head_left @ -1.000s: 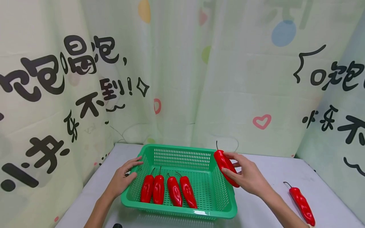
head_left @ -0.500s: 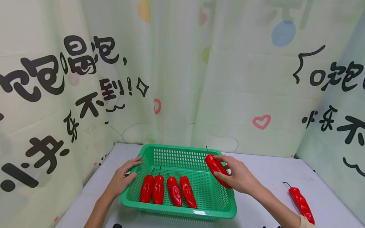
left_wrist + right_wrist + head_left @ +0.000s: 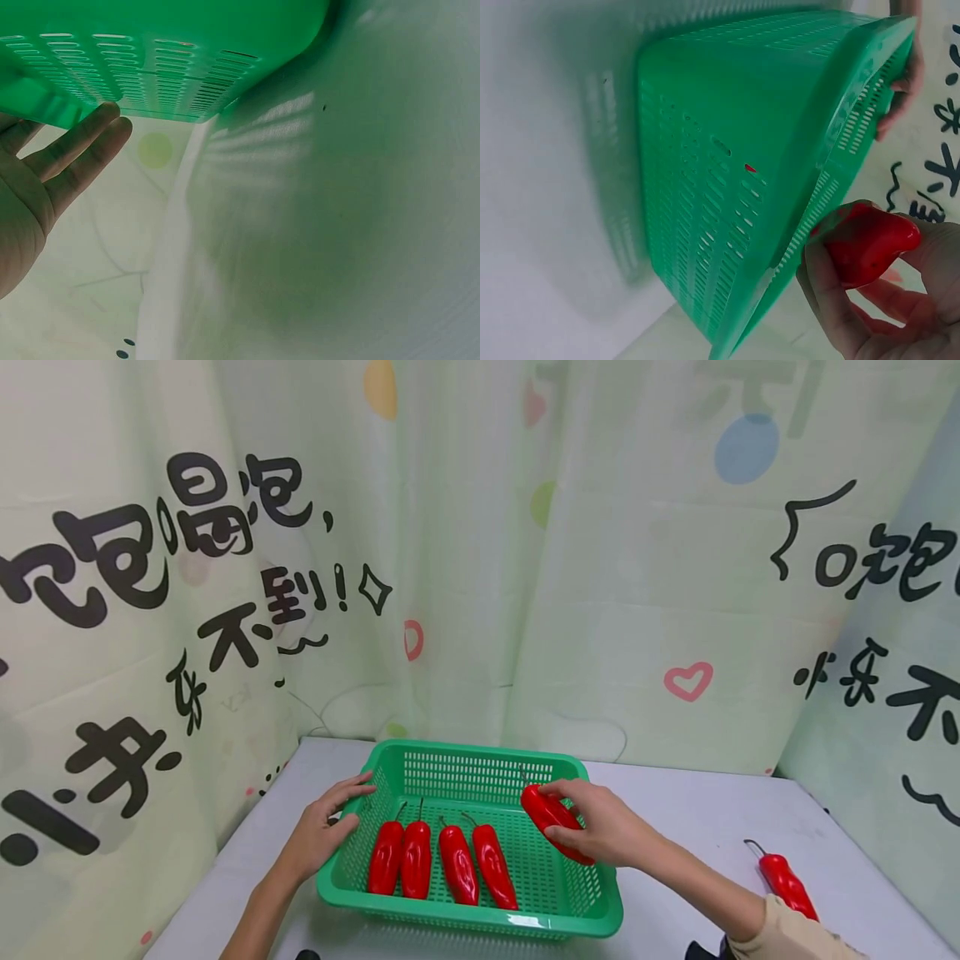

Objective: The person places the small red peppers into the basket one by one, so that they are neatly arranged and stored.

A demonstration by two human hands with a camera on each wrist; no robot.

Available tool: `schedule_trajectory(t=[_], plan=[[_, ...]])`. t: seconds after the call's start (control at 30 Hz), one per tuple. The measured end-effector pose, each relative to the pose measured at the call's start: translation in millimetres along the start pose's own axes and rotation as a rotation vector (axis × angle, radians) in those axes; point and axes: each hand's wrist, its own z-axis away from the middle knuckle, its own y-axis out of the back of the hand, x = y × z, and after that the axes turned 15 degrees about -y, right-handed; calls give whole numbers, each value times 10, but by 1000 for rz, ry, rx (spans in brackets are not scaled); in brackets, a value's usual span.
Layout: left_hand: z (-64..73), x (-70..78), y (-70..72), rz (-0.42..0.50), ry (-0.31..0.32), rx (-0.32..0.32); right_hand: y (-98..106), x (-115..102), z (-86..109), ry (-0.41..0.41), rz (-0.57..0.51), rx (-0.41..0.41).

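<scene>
A long, glossy red chili pepper with a thin dark stem is pinched between the thumb and fingers of my right hand. It slants over the right part of a green plastic basket; the right wrist view shows its tapered end beside the basket rim. Several similar chili peppers lie side by side in the left and middle of the basket, stems pointing away from me. My left hand rests at the basket's left rim. In the left wrist view, two of its fingers extend straight beside the slotted wall.
Another red chili pepper lies on the white table to the right, its lower end hidden by my right sleeve. A pale printed curtain hangs around the table's back and sides. Small black objects show at the bottom edge.
My right hand has carried its chili pepper left and slightly down, from the basket's right rim to over its inside. My left hand and the basket have stayed put.
</scene>
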Motion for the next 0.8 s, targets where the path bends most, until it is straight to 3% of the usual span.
schedule_trajectory(t=[0.27, 0.53, 0.8], plan=[[-6, 9, 6, 3, 2, 0, -103, -66, -69, 10, 83, -51], [-19, -20, 0, -4, 0, -6, -207, -54, -101, -10, 73, -122], [0, -29, 3, -2, 0, -4, -311, -124, -138, -27, 128, -178]])
